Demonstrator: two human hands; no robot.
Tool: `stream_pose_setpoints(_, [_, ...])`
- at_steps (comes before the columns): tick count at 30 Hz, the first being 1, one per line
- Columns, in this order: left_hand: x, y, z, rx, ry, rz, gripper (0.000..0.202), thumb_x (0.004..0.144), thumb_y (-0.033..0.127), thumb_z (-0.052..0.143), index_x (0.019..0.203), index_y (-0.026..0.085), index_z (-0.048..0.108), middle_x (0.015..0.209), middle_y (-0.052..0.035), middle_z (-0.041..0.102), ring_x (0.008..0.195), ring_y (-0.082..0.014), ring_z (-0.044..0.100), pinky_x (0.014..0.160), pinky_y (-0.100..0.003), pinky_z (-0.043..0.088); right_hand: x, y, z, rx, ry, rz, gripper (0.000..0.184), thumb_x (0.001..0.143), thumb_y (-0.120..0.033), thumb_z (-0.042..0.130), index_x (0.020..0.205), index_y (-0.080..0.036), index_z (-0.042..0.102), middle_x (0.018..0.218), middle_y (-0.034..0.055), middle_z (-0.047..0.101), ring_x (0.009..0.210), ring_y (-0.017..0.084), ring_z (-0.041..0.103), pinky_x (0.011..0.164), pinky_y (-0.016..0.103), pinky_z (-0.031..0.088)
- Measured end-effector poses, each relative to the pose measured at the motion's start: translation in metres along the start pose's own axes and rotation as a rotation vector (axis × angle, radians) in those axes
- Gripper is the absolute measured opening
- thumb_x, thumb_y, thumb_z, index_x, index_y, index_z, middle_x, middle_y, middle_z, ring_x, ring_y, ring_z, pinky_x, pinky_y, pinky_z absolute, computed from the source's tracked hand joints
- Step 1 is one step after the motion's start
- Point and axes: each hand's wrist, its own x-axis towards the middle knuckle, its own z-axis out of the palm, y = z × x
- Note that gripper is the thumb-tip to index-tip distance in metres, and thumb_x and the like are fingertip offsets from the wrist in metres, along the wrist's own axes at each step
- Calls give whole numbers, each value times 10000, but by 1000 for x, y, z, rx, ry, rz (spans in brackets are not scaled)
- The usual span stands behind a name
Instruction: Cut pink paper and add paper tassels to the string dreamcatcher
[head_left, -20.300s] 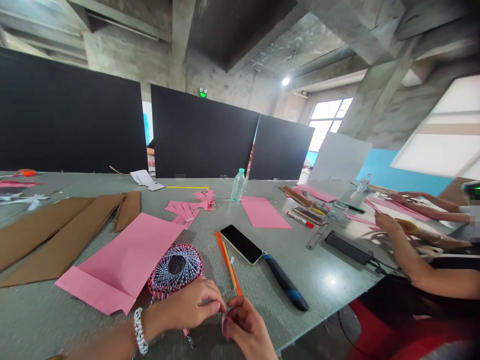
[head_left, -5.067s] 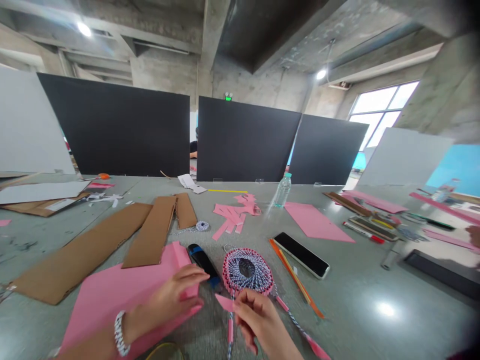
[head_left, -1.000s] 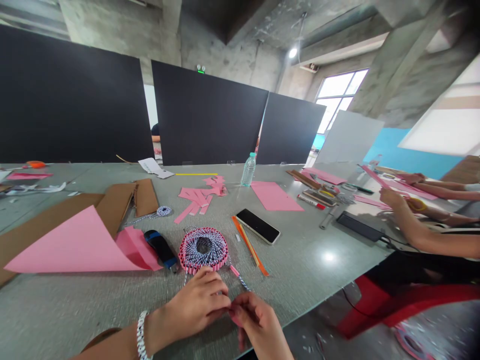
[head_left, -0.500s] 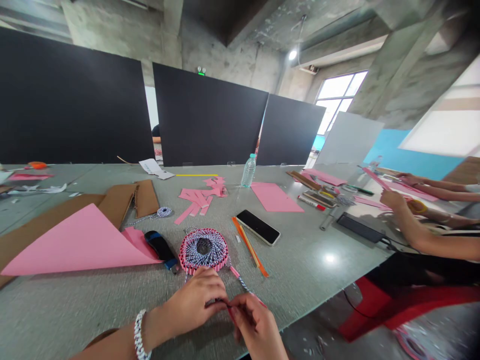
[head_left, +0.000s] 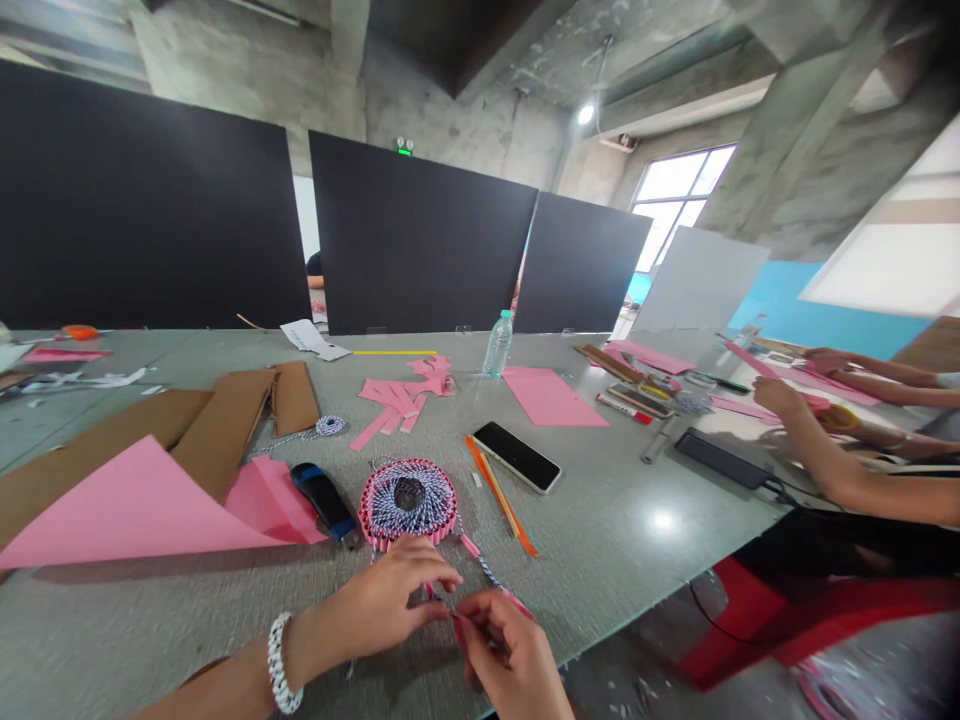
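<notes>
My right hand (head_left: 514, 645) pinches a small pink paper strip (head_left: 460, 632) between thumb and fingers, near the table's front edge. Beside it, my left hand (head_left: 394, 600) has thumb and forefinger apart, their tips close to the strip; its other fingers are partly hidden. Just beyond my left hand lies a round coil (head_left: 386, 498) of blue-and-white cord with a rim of pink paper rolls. From its right side a twisted cord (head_left: 487, 570) with pink paper pieces on it runs towards my right hand. A black-and-blue utility knife (head_left: 324, 500) rests left of the coil.
Pink sheet (head_left: 150, 510) and cardboard (head_left: 225, 415) lie left. Ahead are cut pink strips (head_left: 394, 395), a bottle (head_left: 498, 348), a phone (head_left: 517, 456) and an orange stick (head_left: 502, 497). On the right, a co-worker's arm (head_left: 832, 470) reaches over the table.
My left forefinger has lifted away from the thumb, opening a gap at the pink strip. My right hand keeps its pinch. The pink sheet on the left has shifted and its fold sits lower.
</notes>
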Motion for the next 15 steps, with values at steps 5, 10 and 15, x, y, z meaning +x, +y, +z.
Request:
stream_pose_setpoints(5, [-1, 1, -4, 13, -95, 28, 213, 755, 202, 654, 962, 231, 616, 930, 4, 639, 942, -163, 542, 929, -358, 342, -1, 1, 3, -32, 53, -4, 127, 758, -275, 444, 808, -168, 490, 592, -27, 509, 451, 104, 479, 424, 198, 358])
stream_pose_setpoints(10, [2, 13, -22, 43, -146, 50, 248, 728, 268, 681, 962, 216, 618, 974, -18, 625, 965, -179, 543, 939, -353, 330, -3, -3, 2, -321, 105, -79, 43, 747, -216, 428, 775, -187, 445, 563, -22, 539, 497, 139, 513, 498, 235, 366])
stream_pose_setpoints(15, [-9, 43, -79, 175, -137, 1, 234, 811, 335, 581, 1035, 270, 590, 1038, 8, 608, 1006, -184, 519, 895, -319, 365, -6, -4, 2, -792, 128, -161, 108, 705, -105, 450, 682, -199, 500, 650, 4, 635, 689, 190, 593, 715, 316, 367])
